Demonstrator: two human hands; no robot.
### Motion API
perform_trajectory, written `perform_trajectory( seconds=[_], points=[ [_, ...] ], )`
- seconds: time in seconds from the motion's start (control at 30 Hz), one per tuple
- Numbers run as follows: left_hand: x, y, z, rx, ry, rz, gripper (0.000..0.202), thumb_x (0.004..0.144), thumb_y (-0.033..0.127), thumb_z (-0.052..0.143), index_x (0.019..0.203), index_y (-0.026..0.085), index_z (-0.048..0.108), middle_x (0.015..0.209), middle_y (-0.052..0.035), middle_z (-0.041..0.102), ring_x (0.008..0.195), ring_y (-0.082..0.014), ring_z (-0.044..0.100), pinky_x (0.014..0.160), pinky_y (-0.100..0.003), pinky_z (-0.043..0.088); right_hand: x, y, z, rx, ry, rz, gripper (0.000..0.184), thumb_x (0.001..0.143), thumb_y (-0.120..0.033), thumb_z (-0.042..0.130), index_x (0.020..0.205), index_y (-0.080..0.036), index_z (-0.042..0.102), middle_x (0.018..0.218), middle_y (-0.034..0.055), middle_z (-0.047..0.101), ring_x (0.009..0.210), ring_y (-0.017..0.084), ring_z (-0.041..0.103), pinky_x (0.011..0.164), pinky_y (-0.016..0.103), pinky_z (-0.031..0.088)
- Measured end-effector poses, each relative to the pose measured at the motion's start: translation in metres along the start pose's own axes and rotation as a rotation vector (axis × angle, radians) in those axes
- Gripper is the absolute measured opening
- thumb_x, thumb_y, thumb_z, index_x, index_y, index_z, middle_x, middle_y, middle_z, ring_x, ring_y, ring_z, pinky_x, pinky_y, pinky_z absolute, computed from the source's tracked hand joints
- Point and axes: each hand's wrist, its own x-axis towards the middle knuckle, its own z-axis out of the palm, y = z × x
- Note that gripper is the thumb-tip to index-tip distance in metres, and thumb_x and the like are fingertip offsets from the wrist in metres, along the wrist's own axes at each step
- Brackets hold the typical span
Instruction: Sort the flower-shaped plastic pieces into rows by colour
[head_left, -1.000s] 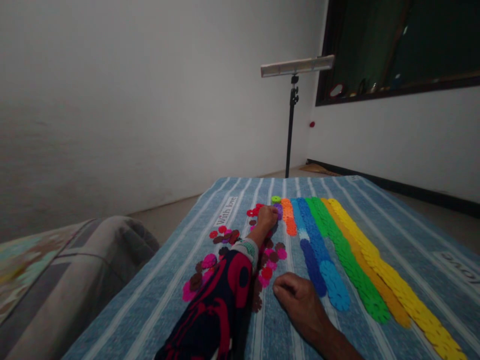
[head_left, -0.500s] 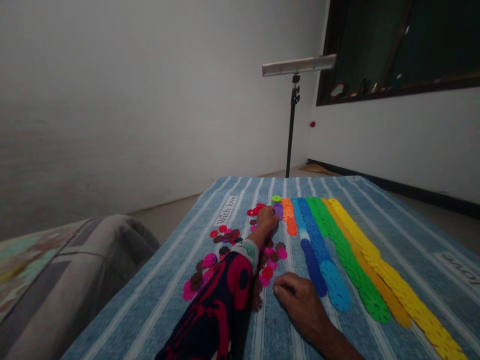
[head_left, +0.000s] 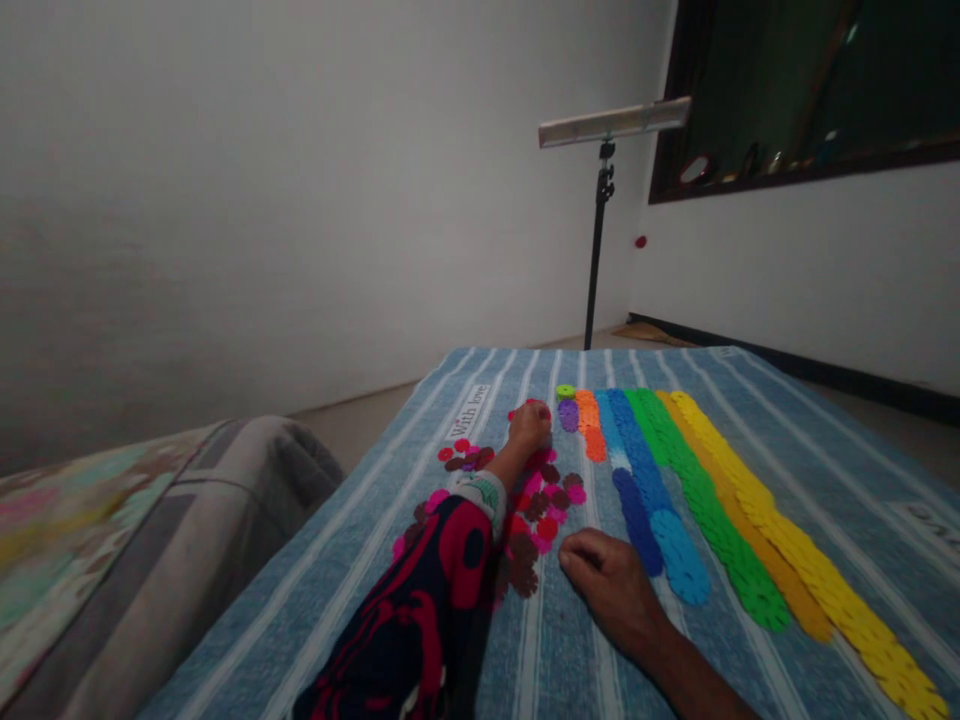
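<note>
My left hand (head_left: 529,425) reaches far over the cloth, fingers bent down at the red discs (head_left: 534,406). Its fingertips are too small and dark to show whether they pinch a disc. Around the left sleeve lie loose pink discs (head_left: 576,494) and brown discs (head_left: 523,575), all notched and flower-like. Just right of that hand is a short purple row of discs (head_left: 568,415), with a lime-green disc (head_left: 565,392) behind it. My right hand (head_left: 611,580) rests on the cloth, loosely curled, nothing visible in it, near the dark blue row of discs (head_left: 637,525).
Overlapping rows stretch across the right side: orange discs (head_left: 589,420), light blue discs (head_left: 681,560), green discs (head_left: 720,535) and yellow discs (head_left: 817,575). They lie on a striped blue tablecloth (head_left: 315,610). A grey draped fabric (head_left: 262,500) stands left; a lamp stand (head_left: 596,240) rises behind.
My left hand has shifted left from the purple row to the red discs, leaving the purple row uncovered. My right hand stays curled in place. The camera view has turned slightly left.
</note>
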Motion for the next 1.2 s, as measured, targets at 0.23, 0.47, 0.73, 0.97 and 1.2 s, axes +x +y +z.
perform_trajectory(
  seconds=[0.23,0.47,0.73,0.97,1.2],
  points=[
    [-0.028,-0.031,-0.048,-0.102,-0.074,0.035,0.023,0.066,0.007,0.058,0.078,0.013,0.076,0.074,-0.0027,0.072,0.073,-0.0158,0.063,0.07,-0.024,0.049,-0.001,0.0,-0.003,0.008,0.016,0.02,0.023,0.075,-0.037,0.054,0.066,-0.019,0.066,0.063,0.0004,0.063,0.062,0.017,0.057,0.061,0.027,0.042],
    [-0.073,-0.049,-0.073,-0.035,-0.244,0.065,0.02,0.064,0.01,0.056,0.073,0.013,0.074,0.057,0.0029,0.061,0.061,-0.0121,0.055,0.059,-0.021,0.041,-0.001,-0.001,-0.006,0.044,-0.017,0.057,0.024,0.073,-0.039,0.053,0.064,-0.019,0.063,0.054,-0.0016,0.056,0.052,0.015,0.052,0.054,0.026,0.039],
    [-0.105,-0.071,-0.091,-0.042,-0.143,0.043,0.02,0.066,0.008,0.053,0.07,0.013,0.072,0.059,0.0009,0.062,0.06,-0.0118,0.053,0.061,-0.022,0.041,-0.001,0.003,-0.008,0.088,-0.015,0.068,0.024,0.073,-0.04,0.055,0.065,-0.019,0.063,0.055,-0.0015,0.056,0.052,0.015,0.053,0.054,0.026,0.041],
    [-0.097,-0.07,-0.086,-0.033,-0.056,0.031,0.019,0.075,0.014,0.057,0.08,0.014,0.075,0.074,-0.0039,0.073,0.072,-0.0154,0.063,0.069,-0.024,0.047,-0.002,0.006,-0.007,0.022,-0.047,0.044,0.027,0.075,-0.041,0.053,0.065,-0.019,0.064,0.053,-0.002,0.055,0.054,0.015,0.054,0.056,0.026,0.04],
    [-0.064,-0.027,-0.053,0.223,-0.082,0.114,0.027,0.083,0.019,0.053,0.094,0.016,0.077,0.093,-0.0071,0.076,0.091,-0.0192,0.068,0.082,-0.026,0.049,-0.002,0.005,-0.007,0.063,-0.025,0.064,0.025,0.074,-0.04,0.057,0.066,-0.019,0.065,0.055,-0.0014,0.058,0.053,0.015,0.054,0.055,0.025,0.041]
  ],
)
